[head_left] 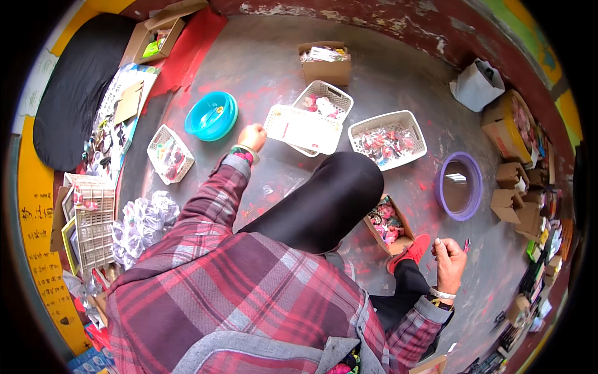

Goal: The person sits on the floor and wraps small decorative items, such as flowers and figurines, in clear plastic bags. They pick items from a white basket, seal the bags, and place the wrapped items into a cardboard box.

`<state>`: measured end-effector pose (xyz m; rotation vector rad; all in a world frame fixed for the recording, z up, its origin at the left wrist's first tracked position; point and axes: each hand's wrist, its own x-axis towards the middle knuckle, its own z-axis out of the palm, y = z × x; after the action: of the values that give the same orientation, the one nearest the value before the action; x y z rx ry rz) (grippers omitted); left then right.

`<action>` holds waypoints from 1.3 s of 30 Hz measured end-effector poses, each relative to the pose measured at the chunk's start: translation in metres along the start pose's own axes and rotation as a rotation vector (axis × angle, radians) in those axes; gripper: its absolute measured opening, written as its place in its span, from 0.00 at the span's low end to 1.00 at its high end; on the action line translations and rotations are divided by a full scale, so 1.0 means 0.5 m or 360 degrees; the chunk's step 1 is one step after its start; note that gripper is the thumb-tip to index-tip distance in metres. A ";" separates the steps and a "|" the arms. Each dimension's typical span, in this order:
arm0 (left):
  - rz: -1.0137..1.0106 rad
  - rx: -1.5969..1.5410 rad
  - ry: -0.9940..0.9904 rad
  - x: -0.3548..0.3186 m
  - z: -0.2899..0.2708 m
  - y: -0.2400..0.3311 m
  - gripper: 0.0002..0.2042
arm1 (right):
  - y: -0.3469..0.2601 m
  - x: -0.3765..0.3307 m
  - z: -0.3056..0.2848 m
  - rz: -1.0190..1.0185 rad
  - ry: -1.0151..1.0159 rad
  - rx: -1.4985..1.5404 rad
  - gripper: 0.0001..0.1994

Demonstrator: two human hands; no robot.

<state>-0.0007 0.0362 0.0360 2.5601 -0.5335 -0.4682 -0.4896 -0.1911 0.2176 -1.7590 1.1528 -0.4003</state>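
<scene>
My left hand (253, 136) is closed in a fist at the left end of a flat white tray or lid (305, 129); whatever its fingers may hold is hidden. The tray lies partly over a white basket (337, 96) with red and white pieces in it. Out to the right, my right hand (450, 267) is raised with thumb and fingers pinched together, and anything between them is too small to name. Just beyond its fingers shows a small dark pink item (467, 245). An open cardboard box (400, 244) of colourful small goods stands by my red shoe (413, 252).
Another white basket (422, 140) holds many small red and white pieces. Around me stand a teal basin (232, 118), a small white basket (184, 168), a purple tub (478, 187) and a cardboard box (329, 73). Plastic bags (144, 225) and boxes line the sides.
</scene>
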 end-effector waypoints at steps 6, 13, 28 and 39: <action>0.0071 -0.0034 -0.0122 0.011 0.096 0.000 0.11 | 0.002 0.041 0.024 0.0153 -0.0067 -0.0028 0.10; 0.0342 0.0054 -0.0167 0.083 0.209 0.070 0.17 | 0.014 0.080 0.058 0.0193 -0.0170 -0.0083 0.08; 0.0495 0.0752 -0.0317 0.128 0.280 0.134 0.13 | 0.007 0.091 0.071 0.0214 -0.0192 -0.0084 0.10; 0.0233 0.0326 -0.0286 0.132 0.284 0.112 0.13 | 0.025 0.086 0.071 0.0089 -0.0231 -0.0142 0.08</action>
<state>-0.0184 -0.0928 -0.0673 2.6607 -0.8678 -0.6235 -0.4499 -0.2093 0.1804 -1.7970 1.1280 -0.1862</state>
